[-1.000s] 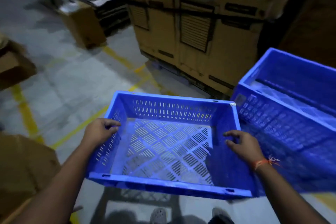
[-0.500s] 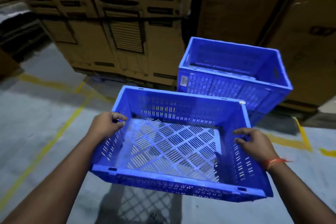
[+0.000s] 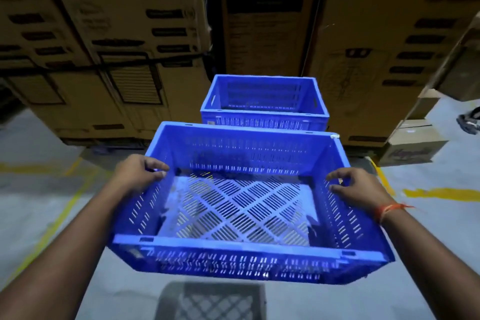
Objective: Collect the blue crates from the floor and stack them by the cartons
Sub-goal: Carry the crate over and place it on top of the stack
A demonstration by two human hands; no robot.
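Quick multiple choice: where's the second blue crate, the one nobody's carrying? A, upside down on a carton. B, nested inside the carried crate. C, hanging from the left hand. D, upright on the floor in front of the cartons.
D: the second blue crate stands upright, open side up, before the cartons, beyond the carried crate.

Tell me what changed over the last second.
The person turned right to face the cartons; the floor crate, earlier off to the right, now sits dead ahead beyond the carried crate. Left hand and right hand grip its side rims as before.
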